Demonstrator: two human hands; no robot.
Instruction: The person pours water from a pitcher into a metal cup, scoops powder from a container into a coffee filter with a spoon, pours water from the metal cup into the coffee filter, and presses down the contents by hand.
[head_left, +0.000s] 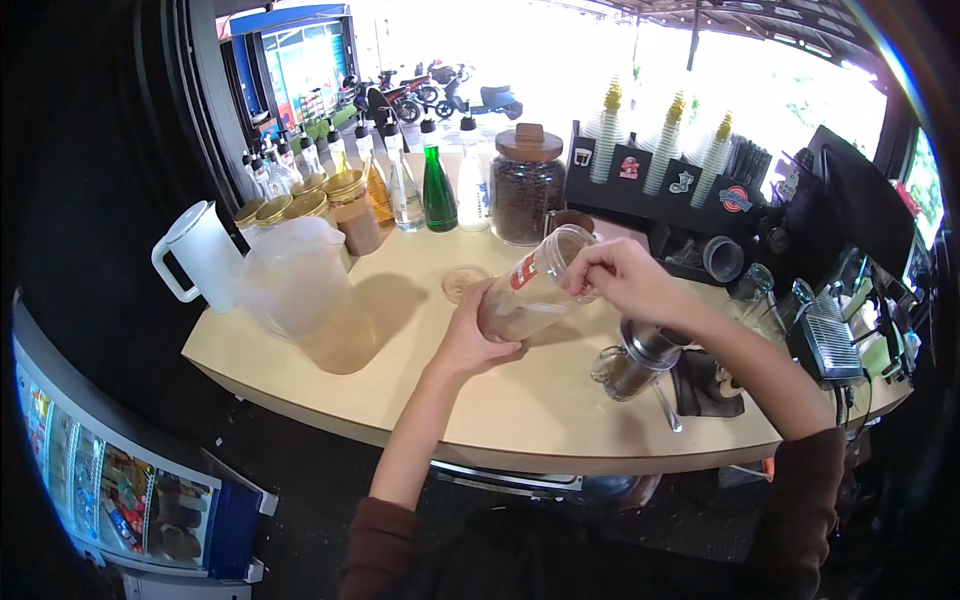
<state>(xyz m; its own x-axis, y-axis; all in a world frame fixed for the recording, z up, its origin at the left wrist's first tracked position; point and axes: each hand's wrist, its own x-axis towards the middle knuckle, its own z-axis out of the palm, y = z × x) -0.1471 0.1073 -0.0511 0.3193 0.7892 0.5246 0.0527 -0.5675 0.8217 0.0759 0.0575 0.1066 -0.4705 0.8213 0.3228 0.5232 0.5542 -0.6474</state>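
Observation:
My left hand (468, 330) is wrapped round the lower part of a clear jar (528, 305) with a red label. The jar is tilted, its mouth leaning up toward the right, and some pale contents show near its bottom. At the jar's mouth, my right hand (632, 283) has its fingers pinched together; what they hold is hidden. A round lid (465, 283) lies on the counter just beyond my left hand. Below my right forearm, a metal coffee dripper (655, 345) sits on a glass mug (628, 377) holding something brown. Beside it are a spoon (668, 408) and a dark cloth (708, 385).
On the left of the counter (470, 410) stand a white pitcher (205, 255) and a large translucent jug (300, 285). Syrup bottles (438, 190) and a coffee bean jar (528, 195) line the back. A black cup holder (650, 180) and an espresso machine (835, 335) stand right.

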